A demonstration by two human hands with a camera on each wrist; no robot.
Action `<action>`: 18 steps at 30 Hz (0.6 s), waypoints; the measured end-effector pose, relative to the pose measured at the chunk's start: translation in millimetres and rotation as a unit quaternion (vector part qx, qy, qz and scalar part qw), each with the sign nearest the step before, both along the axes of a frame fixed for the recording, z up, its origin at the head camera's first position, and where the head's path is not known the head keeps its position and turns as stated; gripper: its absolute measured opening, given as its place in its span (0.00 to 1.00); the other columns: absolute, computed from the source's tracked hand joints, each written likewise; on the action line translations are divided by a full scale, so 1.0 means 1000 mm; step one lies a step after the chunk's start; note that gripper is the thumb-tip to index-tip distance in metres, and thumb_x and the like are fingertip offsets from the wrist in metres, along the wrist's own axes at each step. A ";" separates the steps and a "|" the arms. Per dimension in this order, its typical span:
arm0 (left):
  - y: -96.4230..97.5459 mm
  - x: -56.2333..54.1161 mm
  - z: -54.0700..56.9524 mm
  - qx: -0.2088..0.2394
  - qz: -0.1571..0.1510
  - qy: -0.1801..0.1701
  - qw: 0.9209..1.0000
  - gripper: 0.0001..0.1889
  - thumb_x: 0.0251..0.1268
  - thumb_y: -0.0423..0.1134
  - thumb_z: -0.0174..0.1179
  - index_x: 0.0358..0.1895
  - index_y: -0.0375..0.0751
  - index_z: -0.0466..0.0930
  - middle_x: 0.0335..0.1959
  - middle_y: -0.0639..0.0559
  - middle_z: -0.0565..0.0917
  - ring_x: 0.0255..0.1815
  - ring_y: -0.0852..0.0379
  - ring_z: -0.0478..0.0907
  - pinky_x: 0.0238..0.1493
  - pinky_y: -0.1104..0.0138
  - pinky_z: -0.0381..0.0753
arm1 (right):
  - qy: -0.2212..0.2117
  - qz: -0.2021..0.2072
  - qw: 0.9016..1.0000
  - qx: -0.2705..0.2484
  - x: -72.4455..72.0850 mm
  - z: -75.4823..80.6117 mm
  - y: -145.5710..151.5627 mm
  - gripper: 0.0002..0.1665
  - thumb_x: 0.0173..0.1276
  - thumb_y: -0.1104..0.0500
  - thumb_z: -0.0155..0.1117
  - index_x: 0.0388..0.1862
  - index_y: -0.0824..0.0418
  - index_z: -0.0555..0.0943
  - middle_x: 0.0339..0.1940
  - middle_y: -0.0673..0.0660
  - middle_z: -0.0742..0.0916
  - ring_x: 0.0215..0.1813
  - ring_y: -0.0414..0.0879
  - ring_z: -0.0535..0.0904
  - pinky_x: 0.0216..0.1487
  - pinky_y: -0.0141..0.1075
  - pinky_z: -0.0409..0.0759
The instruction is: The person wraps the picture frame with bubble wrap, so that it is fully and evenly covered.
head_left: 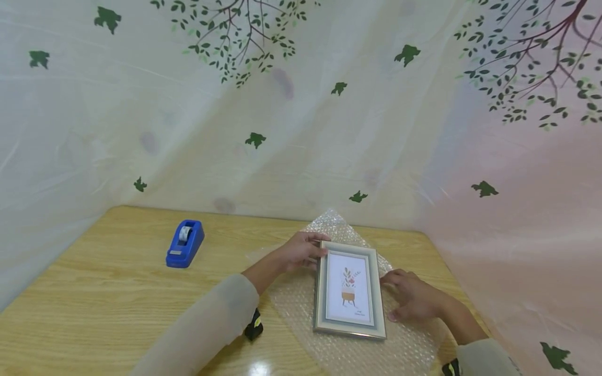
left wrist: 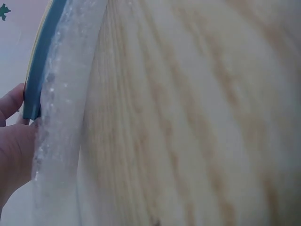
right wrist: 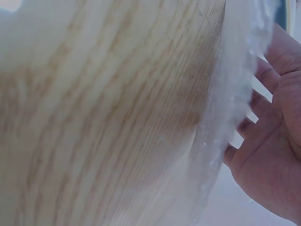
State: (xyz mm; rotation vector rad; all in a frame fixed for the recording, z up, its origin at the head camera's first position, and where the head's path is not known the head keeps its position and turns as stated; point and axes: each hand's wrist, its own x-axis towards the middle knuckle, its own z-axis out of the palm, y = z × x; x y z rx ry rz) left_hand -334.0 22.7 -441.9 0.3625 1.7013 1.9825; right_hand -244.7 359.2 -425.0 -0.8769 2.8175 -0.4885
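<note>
A picture frame (head_left: 350, 330) with a pale border and a potted-plant print lies face up on a sheet of bubble wrap (head_left: 301, 318). My left hand (head_left: 301, 251) holds the frame's upper left edge. In the left wrist view, fingers of the left hand (left wrist: 14, 146) meet the frame's blue-grey side (left wrist: 37, 70), beside the bubble wrap (left wrist: 63, 103). At the frame's right edge is my right hand (head_left: 416, 297), its fingertips close to the edge; contact is hard to tell. The right wrist view has the right hand (right wrist: 268, 141) with fingers loosely extended by the bubble wrap (right wrist: 218, 113).
A blue tape dispenser (head_left: 185, 244) with a roll of tape stands on the wooden table (head_left: 117, 282), left of the frame. Behind the table hangs a pale curtain (head_left: 301, 172) printed with leaves and branches.
</note>
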 end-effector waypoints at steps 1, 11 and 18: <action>0.000 0.000 -0.001 -0.003 0.002 -0.004 1.000 0.24 0.69 0.26 0.62 0.68 0.33 0.74 0.42 0.47 0.85 0.32 0.57 0.83 0.26 0.68 0.83 | 0.000 0.000 1.000 0.001 0.000 0.000 0.000 0.44 0.48 0.48 0.83 0.63 0.60 0.78 0.63 0.62 0.78 0.63 0.67 0.72 0.61 0.68 0.69; 0.005 0.000 -0.004 -0.037 0.010 -0.019 0.999 0.24 0.69 0.26 0.61 0.68 0.34 0.75 0.39 0.47 0.86 0.32 0.56 0.83 0.25 0.67 0.84 | 0.002 -0.005 1.000 0.000 -0.002 -0.001 0.002 0.44 0.48 0.48 0.84 0.64 0.58 0.78 0.63 0.61 0.78 0.64 0.67 0.71 0.62 0.69 0.68; 0.009 0.001 -0.005 -0.063 0.001 -0.014 0.998 0.21 0.70 0.28 0.62 0.65 0.36 0.77 0.37 0.47 0.86 0.32 0.56 0.83 0.24 0.68 0.83 | 0.002 0.004 1.000 -0.008 -0.001 0.000 0.001 0.44 0.48 0.48 0.84 0.64 0.60 0.78 0.62 0.60 0.78 0.62 0.65 0.72 0.60 0.65 0.70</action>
